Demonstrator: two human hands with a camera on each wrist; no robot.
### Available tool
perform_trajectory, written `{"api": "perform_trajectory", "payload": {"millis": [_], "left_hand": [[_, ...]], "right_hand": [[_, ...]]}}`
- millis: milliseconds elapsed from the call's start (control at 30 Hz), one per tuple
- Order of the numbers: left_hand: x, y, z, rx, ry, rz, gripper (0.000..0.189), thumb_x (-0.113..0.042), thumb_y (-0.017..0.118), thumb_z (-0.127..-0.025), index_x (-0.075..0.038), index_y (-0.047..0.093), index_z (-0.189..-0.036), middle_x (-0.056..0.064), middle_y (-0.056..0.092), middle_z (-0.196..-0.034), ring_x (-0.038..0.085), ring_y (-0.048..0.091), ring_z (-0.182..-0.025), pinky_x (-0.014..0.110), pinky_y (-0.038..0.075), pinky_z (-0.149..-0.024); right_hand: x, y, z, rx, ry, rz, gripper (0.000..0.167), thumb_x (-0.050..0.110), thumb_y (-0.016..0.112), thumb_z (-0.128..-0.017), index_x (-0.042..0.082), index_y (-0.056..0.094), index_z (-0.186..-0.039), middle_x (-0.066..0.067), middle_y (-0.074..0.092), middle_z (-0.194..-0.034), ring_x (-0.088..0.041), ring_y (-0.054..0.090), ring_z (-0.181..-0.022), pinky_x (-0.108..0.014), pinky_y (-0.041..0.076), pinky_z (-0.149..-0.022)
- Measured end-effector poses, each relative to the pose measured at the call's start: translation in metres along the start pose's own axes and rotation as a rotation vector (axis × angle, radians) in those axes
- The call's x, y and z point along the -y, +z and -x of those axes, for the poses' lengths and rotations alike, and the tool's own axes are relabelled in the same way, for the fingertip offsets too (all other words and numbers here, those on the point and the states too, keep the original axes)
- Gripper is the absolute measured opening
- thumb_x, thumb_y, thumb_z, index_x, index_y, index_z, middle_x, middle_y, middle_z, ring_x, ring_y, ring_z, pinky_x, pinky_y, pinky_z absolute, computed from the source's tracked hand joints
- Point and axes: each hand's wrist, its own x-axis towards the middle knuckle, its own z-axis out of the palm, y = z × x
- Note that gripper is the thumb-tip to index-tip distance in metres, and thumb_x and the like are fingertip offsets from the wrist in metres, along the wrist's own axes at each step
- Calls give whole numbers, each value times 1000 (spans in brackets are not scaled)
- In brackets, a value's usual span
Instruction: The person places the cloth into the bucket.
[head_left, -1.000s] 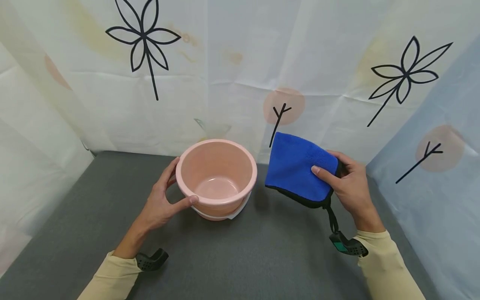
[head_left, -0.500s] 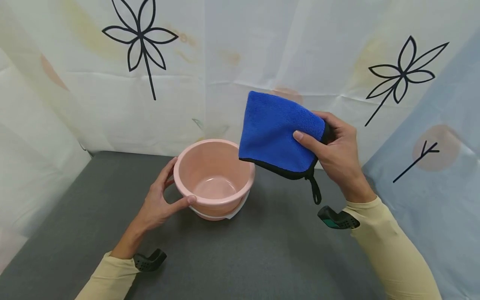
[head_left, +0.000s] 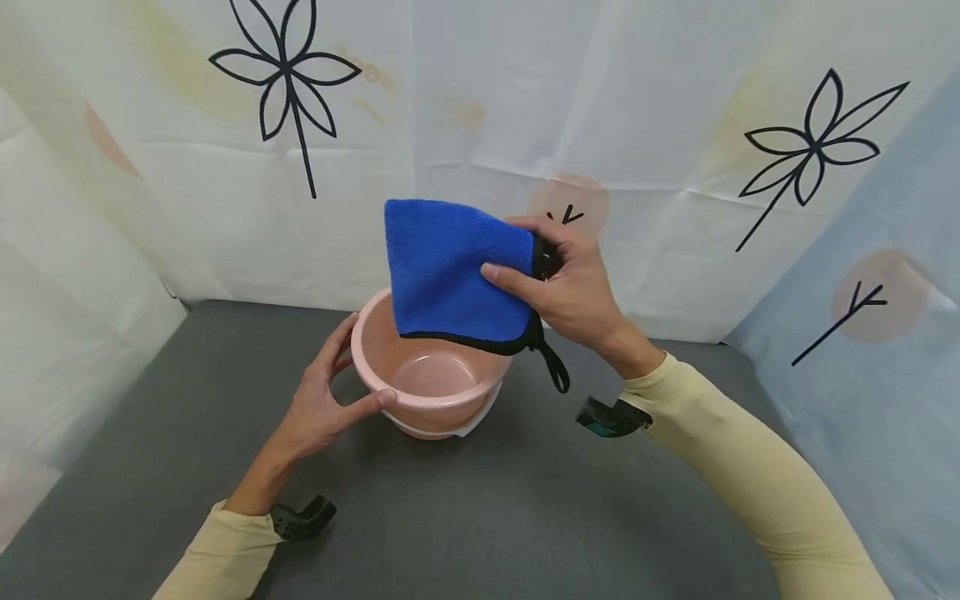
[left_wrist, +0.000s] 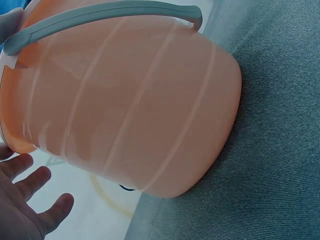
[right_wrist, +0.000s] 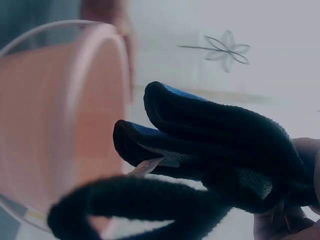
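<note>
A pale pink bucket (head_left: 431, 407) stands upright on the grey tabletop. My left hand (head_left: 318, 412) holds it at the left, thumb on the front rim and fingers against the far side. Its light handle (left_wrist: 115, 11) hangs down along the outer wall. Over the bucket's opening, my right hand (head_left: 573, 283) grips a folded blue towel (head_left: 457, 275) by its right edge, thumb on the near face. The towel has black edging and a dark hanging loop (head_left: 555, 367). In the right wrist view, the towel's folded layers (right_wrist: 215, 135) lie apart from the rim.
Patterned white curtains (head_left: 480, 100) enclose the table at the back and sides. Grey tabletop (head_left: 480, 525) stretches in front of the bucket. A dark wrist device (head_left: 303, 521) sits on the left forearm, and another device (head_left: 611, 417) on the right.
My right hand has lifted the blue towel and carried it leftward, from beside the bucket to above its opening. My left hand and the bucket have stayed in place.
</note>
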Motion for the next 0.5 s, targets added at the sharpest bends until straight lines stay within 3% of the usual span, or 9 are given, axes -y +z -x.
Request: {"api": "perform_trajectory", "payload": {"millis": [300, 500], "left_hand": [[0, 2, -1, 1, -1, -9, 100, -20, 82, -82, -20, 23, -163, 7, 33, -162, 30, 34, -146, 64, 28, -113], [0, 1, 1, 3, -26, -1, 102, -20, 82, -83, -17, 21, -163, 10, 30, -163, 39, 36, -142, 70, 25, -112]], "right_hand": [[-24, 33, 8, 110, 49, 18, 41, 1, 81, -84, -4, 68, -122, -14, 68, -116, -22, 70, -99, -38, 58, -87], [-33, 40, 17, 143, 120, 100, 41, 9, 82, -85, 3, 69, -123, -9, 68, -119, -19, 67, -102, -39, 57, -85]]}}
